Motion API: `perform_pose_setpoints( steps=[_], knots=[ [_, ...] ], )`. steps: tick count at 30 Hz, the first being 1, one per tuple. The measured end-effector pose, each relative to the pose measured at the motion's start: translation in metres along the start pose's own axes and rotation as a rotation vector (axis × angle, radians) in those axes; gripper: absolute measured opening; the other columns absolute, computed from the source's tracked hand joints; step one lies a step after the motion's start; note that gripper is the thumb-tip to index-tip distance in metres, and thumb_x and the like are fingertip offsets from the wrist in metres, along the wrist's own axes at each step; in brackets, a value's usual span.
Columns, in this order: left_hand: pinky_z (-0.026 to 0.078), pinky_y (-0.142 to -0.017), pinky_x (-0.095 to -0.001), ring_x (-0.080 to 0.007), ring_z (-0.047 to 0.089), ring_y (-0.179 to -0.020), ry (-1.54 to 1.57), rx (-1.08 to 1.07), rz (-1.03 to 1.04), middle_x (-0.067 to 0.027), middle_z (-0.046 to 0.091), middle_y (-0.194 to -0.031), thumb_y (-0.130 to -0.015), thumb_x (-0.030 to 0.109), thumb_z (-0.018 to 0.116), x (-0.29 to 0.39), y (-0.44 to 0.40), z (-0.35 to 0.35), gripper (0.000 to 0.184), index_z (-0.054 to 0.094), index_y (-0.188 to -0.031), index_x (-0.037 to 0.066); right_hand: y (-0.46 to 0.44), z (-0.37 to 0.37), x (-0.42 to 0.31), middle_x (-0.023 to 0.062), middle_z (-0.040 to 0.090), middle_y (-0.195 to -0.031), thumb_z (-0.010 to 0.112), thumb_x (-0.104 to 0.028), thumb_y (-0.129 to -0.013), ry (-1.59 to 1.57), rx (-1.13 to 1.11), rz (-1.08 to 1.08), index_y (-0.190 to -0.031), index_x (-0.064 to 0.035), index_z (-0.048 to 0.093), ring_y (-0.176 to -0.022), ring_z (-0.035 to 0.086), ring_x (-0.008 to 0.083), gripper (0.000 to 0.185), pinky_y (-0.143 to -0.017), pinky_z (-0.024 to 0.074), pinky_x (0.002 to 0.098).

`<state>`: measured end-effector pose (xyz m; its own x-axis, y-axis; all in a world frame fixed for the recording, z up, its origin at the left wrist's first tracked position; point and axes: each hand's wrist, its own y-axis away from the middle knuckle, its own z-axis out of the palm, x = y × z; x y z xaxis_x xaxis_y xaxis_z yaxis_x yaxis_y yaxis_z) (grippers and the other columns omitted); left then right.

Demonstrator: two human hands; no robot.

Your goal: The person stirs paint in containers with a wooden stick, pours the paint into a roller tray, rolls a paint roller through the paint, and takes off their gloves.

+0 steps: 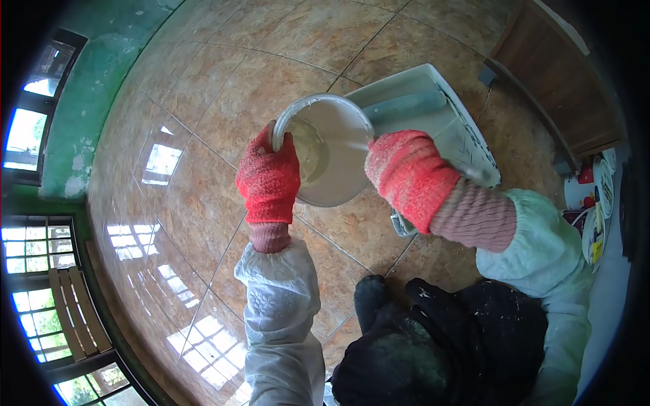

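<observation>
A round bucket [338,166] is held between two hands above a floor [196,88] of mottled brown tiles, with its open top turned toward the viewer. Its pale rim is gripped on the left side by the left hand [279,137], which is covered by a red knitted glove and closed over the edge. The opposite side of the rim is met by the right hand [373,147], gloved in the same red; it is curled closed at the edge, but its fingertips are hidden, so how firmly the rim is grasped cannot be told. Pale grey and yellowish tones are seen inside the bucket, though whether they come from liquid or from the wall and base cannot be told. Just beyond the bucket, a white paint tray [474,145] is partly covered from view by the bucket and the right hand. Inside it, a pale green roller [406,106] is laid lengthwise, and the tray's edge is marked by dark smears. Both forearms are covered by white sleeves [277,298], and dark clothing [501,318] flecked with white is seen below. At the far right, a brown wooden panel [555,74] is seen, with a red and white container [579,191] near its lower end.
</observation>
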<state>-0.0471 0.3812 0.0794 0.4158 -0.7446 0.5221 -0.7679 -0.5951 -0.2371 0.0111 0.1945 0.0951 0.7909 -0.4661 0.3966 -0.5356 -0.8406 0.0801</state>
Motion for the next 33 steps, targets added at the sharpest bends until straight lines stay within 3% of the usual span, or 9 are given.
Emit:
perform_pose_setpoints(
  steps=[2, 6, 11, 16, 20, 23, 25, 29, 33],
  knots=[
    [0.052, -0.076, -0.0409, -0.0335, 0.066, -0.089, -0.023, -0.045, -0.001, -0.0118, 0.069, -0.094, -0.088, 0.035, 0.057, 0.003, -0.003, -0.002, 0.027, 0.067, -0.107, 0.019, 0.003, -0.007, 0.003, 0.0072, 0.053, -0.054, 0.048, -0.016, -0.094, -0.079, -0.197, -0.106, -0.071, -0.0042, 0.063, -0.054, 0.060, 0.0236, 0.030, -0.039, 0.0418, 0.0415],
    [0.051, -0.073, -0.0419, -0.0349, 0.065, -0.087, 0.004, -0.072, 0.052, -0.0121, 0.068, -0.090, -0.087, 0.034, 0.056, 0.010, -0.013, 0.003, 0.025, 0.067, -0.103, 0.018, 0.003, -0.001, 0.011, 0.0098, 0.057, -0.057, 0.046, -0.016, -0.094, 0.006, 0.475, 0.104, -0.069, -0.0051, 0.063, -0.055, 0.061, 0.0262, 0.032, -0.040, 0.0432, 0.0416],
    [0.050, -0.072, -0.0441, -0.0356, 0.064, -0.085, -0.030, -0.139, 0.093, -0.0133, 0.067, -0.087, -0.085, 0.031, 0.054, 0.025, -0.023, 0.015, 0.023, 0.066, -0.095, 0.016, -0.010, -0.015, 0.016, 0.0111, 0.071, -0.088, 0.064, -0.011, -0.081, -0.129, -0.493, 0.061, -0.092, -0.0055, 0.072, -0.082, 0.068, 0.0279, 0.015, -0.059, 0.0527, 0.0442],
    [0.050, -0.073, -0.0415, -0.0345, 0.064, -0.085, -0.181, -0.236, 0.169, -0.0118, 0.068, -0.089, -0.086, 0.034, 0.053, 0.040, -0.030, 0.023, 0.024, 0.067, -0.098, 0.019, 0.013, -0.013, 0.044, 0.0086, 0.063, -0.069, 0.042, -0.017, -0.097, -0.052, -0.190, 0.208, -0.109, -0.0034, 0.064, -0.064, 0.065, 0.0287, 0.028, -0.049, 0.0475, 0.0452],
    [0.051, -0.076, -0.0404, -0.0338, 0.064, -0.089, -0.144, -0.224, 0.150, -0.0119, 0.068, -0.092, -0.087, 0.035, 0.052, 0.040, -0.032, 0.023, 0.028, 0.068, -0.103, 0.019, 0.024, -0.027, 0.051, 0.0125, 0.070, -0.086, 0.056, -0.015, -0.088, -0.117, -0.201, 0.139, -0.092, -0.0072, 0.069, -0.080, 0.067, 0.0291, 0.016, -0.064, 0.0546, 0.0414],
    [0.051, -0.079, -0.0395, -0.0328, 0.065, -0.093, -0.187, -0.228, 0.158, -0.0118, 0.068, -0.098, -0.087, 0.034, 0.052, 0.041, -0.031, 0.019, 0.031, 0.067, -0.109, 0.019, 0.032, -0.020, 0.057, 0.0129, 0.069, -0.085, 0.055, -0.014, -0.088, -0.020, -0.341, -0.001, -0.099, -0.0072, 0.067, -0.081, 0.067, 0.0302, 0.018, -0.063, 0.0542, 0.0419],
    [0.051, -0.081, -0.0391, -0.0322, 0.065, -0.095, -0.230, -0.238, 0.169, -0.0117, 0.068, -0.100, -0.087, 0.034, 0.051, 0.041, -0.031, 0.018, 0.033, 0.067, -0.112, 0.020, 0.031, -0.025, 0.075, 0.0107, 0.065, -0.079, 0.046, -0.016, -0.093, -0.064, -0.188, 0.036, -0.130, -0.0106, 0.053, -0.072, 0.066, 0.0289, 0.038, -0.056, 0.0500, 0.0433],
    [0.050, -0.082, -0.0394, -0.0313, 0.064, -0.097, -0.188, -0.243, 0.144, -0.0108, 0.068, -0.104, -0.087, 0.035, 0.052, 0.040, -0.025, 0.018, 0.034, 0.066, -0.114, 0.021, 0.038, -0.072, 0.077, 0.0096, 0.064, -0.077, 0.048, -0.015, -0.091, -0.018, -0.407, 0.147, -0.130, -0.0110, 0.053, -0.070, 0.065, 0.0278, 0.040, -0.054, 0.0489, 0.0437],
    [0.051, -0.080, -0.0387, -0.0305, 0.064, -0.097, -0.197, -0.083, 0.156, -0.0099, 0.068, -0.103, -0.087, 0.032, 0.053, 0.023, -0.017, 0.015, 0.031, 0.068, -0.112, 0.021, 0.048, -0.048, 0.073, 0.0091, 0.064, -0.076, 0.049, -0.015, -0.090, -0.039, -0.142, 0.095, -0.130, -0.0111, 0.053, -0.069, 0.064, 0.0274, 0.040, -0.053, 0.0483, 0.0437]
  ],
)
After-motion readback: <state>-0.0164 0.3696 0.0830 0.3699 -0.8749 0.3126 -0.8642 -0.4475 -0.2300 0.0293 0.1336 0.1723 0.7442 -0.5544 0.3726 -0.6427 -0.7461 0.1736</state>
